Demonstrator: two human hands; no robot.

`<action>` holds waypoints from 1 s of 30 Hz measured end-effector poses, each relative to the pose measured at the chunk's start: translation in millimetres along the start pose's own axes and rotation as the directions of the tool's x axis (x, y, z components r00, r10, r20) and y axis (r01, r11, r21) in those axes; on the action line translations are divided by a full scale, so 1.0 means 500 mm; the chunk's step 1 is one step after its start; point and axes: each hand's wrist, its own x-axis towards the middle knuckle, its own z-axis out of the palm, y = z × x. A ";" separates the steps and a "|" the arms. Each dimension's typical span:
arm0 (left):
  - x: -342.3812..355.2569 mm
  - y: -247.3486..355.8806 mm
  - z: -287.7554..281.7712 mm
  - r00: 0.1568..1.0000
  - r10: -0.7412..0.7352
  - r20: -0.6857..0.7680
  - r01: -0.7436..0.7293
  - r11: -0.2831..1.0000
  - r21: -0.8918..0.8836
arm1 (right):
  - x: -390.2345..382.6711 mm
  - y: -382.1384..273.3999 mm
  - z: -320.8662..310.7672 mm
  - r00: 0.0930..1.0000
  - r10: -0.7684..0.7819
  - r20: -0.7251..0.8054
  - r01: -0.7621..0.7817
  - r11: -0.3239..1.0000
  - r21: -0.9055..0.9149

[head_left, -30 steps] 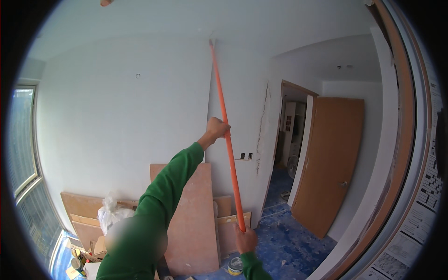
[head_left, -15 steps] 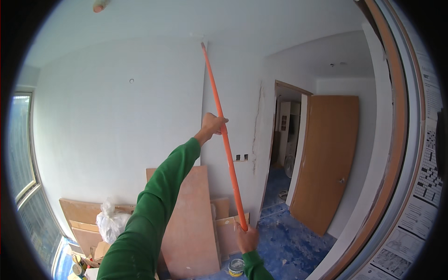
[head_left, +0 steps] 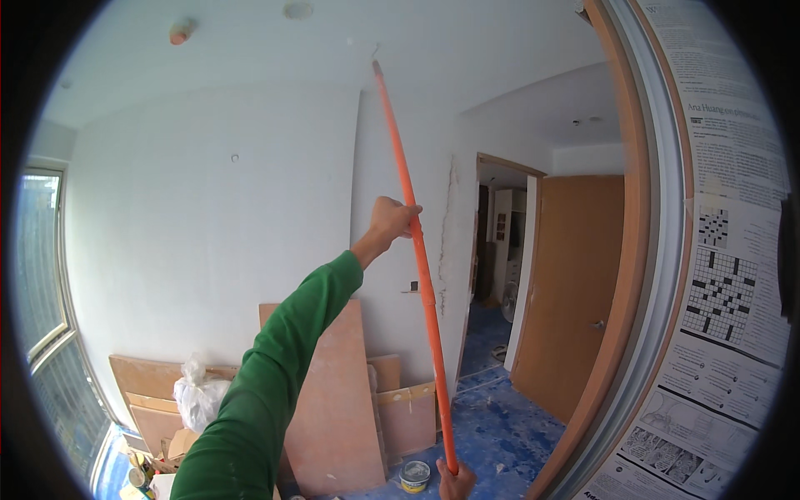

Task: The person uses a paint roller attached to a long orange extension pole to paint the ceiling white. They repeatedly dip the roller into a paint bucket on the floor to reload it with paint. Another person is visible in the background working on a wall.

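Observation:
A long orange paint roller pole (head_left: 425,279) slants up the middle of the view. My left hand (head_left: 393,218) is closed around it at about mid-height, the green-sleeved arm stretched out. Low down, my right hand (head_left: 457,482) grips the pole's bottom end, partly cut off by the lower edge. At the top, a thin bent wire frame (head_left: 376,52) shows against the white ceiling (head_left: 467,42). The pale roller head blends into that surface, so whether it touches I cannot tell.
Wooden boards (head_left: 329,400) lean on the wall beside a white plastic bag (head_left: 198,396). A paint tub (head_left: 414,477) stands on the blue-covered floor (head_left: 508,425). Right are an open brown door (head_left: 575,292), a wooden frame (head_left: 637,167) and newspaper sheets (head_left: 725,292). A window (head_left: 42,258) is left.
The view has tilted up and swung a little right. My right hand is lower in view, at the lower edge. The pole's top has shifted from near the wall's top edge onto the ceiling.

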 end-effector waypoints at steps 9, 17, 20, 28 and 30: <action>-0.186 0.124 0.124 0.996 0.059 0.067 -0.067 0.989 0.128 | -0.100 0.130 -0.120 0.991 -0.107 -0.081 0.100 0.991 -0.087; -0.344 0.217 0.170 0.993 0.098 0.070 -0.112 0.966 0.232 | -0.200 0.245 -0.140 0.945 -0.257 -0.204 0.260 0.966 -0.015; -0.389 0.232 0.179 0.985 0.147 0.087 -0.163 0.960 0.229 | -0.205 0.205 -0.173 0.983 -0.152 -0.099 0.157 0.986 0.047; -0.492 0.295 0.223 0.961 0.219 0.170 -0.263 0.914 0.309 | -0.216 0.157 -0.219 0.993 -0.107 -0.059 0.111 0.990 0.086; -0.512 0.300 0.235 0.947 0.284 0.147 -0.315 0.909 0.272 | -0.217 0.150 -0.221 0.993 -0.107 -0.049 0.112 0.989 0.094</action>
